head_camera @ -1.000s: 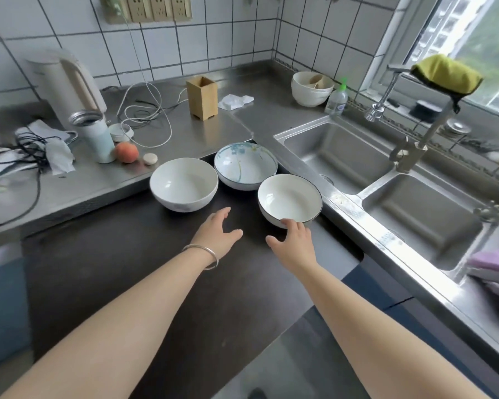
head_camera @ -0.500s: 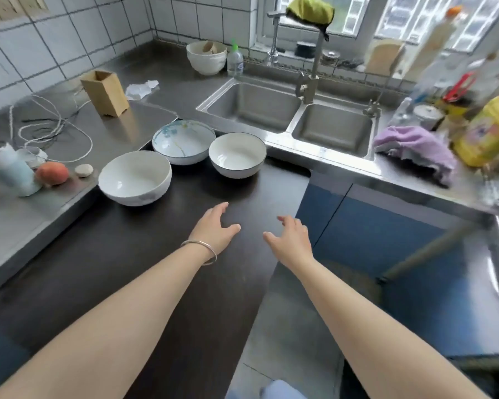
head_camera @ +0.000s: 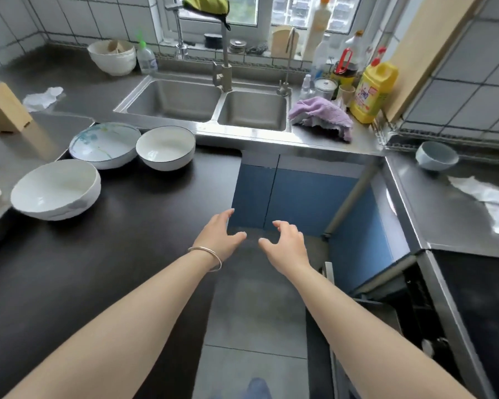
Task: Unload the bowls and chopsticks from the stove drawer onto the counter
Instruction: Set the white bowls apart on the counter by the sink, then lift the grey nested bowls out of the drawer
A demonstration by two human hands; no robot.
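Note:
Three bowls stand on the dark counter (head_camera: 104,254) at the left: a large white bowl (head_camera: 55,189), a blue-patterned bowl (head_camera: 104,144) and a dark-rimmed white bowl (head_camera: 165,151). My left hand (head_camera: 218,236), with a bangle at the wrist, and my right hand (head_camera: 285,246) hover empty over the counter's edge and the floor, fingers spread. The open stove drawer (head_camera: 392,326) shows dark at the lower right; its contents are hard to make out. No chopsticks are visible.
A double steel sink (head_camera: 208,103) lies ahead with a purple cloth (head_camera: 321,116) and bottles on its right. A small grey-blue bowl (head_camera: 436,155) sits on the right counter. A wooden holder (head_camera: 2,108) stands far left. Blue cabinet doors (head_camera: 300,203) face the grey floor.
My right hand has let go of the dark-rimmed bowl and both hands have drawn back from the bowls. My view has swung right, bringing the stove drawer into sight.

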